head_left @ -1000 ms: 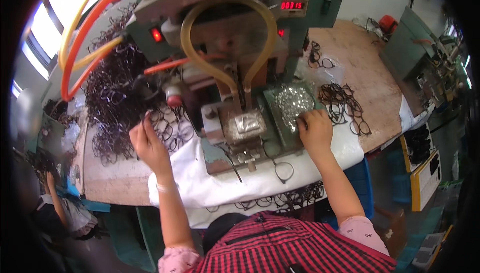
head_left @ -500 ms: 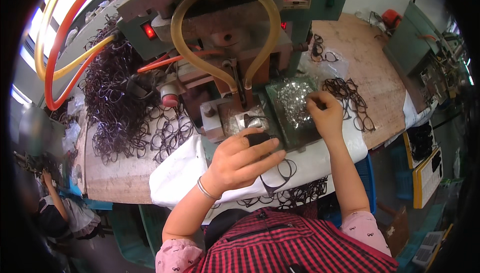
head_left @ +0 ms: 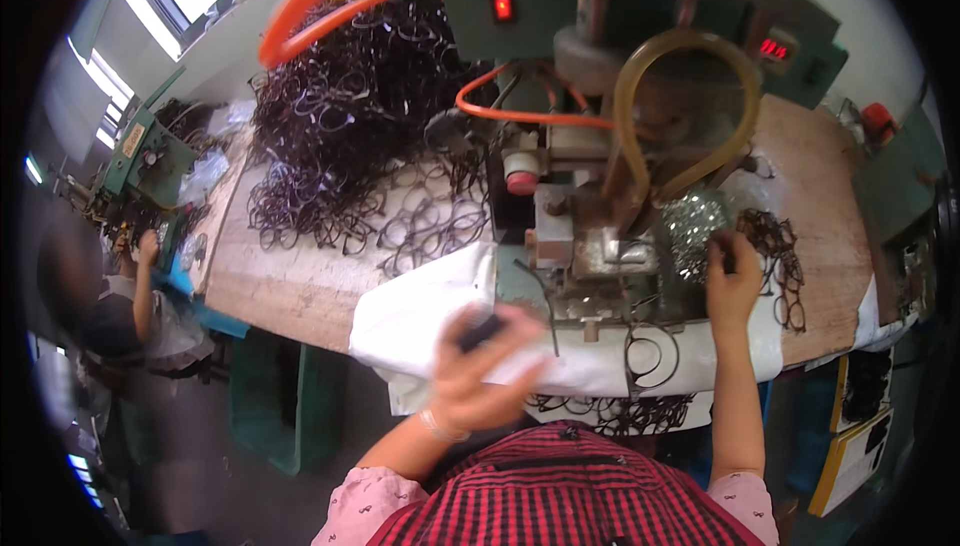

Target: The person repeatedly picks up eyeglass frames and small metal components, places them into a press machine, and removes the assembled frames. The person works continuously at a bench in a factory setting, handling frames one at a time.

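Observation:
My left hand (head_left: 485,371), blurred by motion, is over the white cloth (head_left: 420,296) with its fingers spread and a black cover on one finger. It holds nothing that I can see. A dark eyeglass frame (head_left: 678,356) sits apart from it, at the front of the machine's metal fixture (head_left: 610,251), lenses toward me. My right hand (head_left: 735,286) is at the right edge of a tray of small shiny metal parts (head_left: 692,236). Its thumb and fingers are pinched together; whatever lies between them is too small to make out.
The green press machine (head_left: 620,6), with a looped clear hose (head_left: 625,96), stands ahead. A tall heap of dark eyeglass frames (head_left: 350,96) lies left; more frames (head_left: 775,256) lie right. Another person's arm (head_left: 145,286) shows far left. A green bin (head_left: 285,406) stands below the table.
My left hand has come off the eyeglass frame at the fixture and moved left. My right hand stays pinched at the metal parts. The whole view has swung left.

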Motion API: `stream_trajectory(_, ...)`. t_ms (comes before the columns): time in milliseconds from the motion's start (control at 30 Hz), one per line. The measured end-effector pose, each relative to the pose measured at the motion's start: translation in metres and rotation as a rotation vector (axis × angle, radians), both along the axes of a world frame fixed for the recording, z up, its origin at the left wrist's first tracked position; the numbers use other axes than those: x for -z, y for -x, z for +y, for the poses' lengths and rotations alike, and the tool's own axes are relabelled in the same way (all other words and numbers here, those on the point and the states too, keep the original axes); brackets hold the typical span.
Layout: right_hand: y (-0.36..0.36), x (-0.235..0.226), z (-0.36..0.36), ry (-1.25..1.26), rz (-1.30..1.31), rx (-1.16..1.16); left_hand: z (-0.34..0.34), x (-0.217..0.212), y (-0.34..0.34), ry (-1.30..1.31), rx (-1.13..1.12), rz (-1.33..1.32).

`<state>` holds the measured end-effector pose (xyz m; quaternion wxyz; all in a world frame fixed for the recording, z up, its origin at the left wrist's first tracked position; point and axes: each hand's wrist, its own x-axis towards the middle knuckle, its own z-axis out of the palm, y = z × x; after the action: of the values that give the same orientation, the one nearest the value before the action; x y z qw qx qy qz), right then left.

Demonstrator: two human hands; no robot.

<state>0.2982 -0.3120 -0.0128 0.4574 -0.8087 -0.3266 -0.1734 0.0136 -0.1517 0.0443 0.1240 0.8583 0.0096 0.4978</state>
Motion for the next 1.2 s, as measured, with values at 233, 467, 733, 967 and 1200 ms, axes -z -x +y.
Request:
stream_trajectory(233, 0.015, -0.012, 0.011, 0.004, 0.251, -0.096, 0.107, -0.032, -0.011, 0.126, -0.363, 0.193)
stream_trajectory(467, 0.02, -0.006, -0.008, -0.008, 0.287, -0.053, 0.142, 0.073, -0.056, 0.395, -0.379, 0.473)
stream_trajectory(733, 0.053, -0.071, 0.009, -0.203, 0.372, -0.411, 0.145, 0.075, -0.056, 0.319, -0.251, 0.596)
stream_trajectory(967, 0.062, -0.076, 0.064, -0.394, 0.593, -0.523, 0.136, 0.063, -0.035, 0.242, -0.482, 0.169)
stream_trajectory(1200, 0.076, -0.087, 0.065, -0.586, 0.962, -0.673, 0.046, -0.075, -0.058, 0.6, 0.415, -0.364)
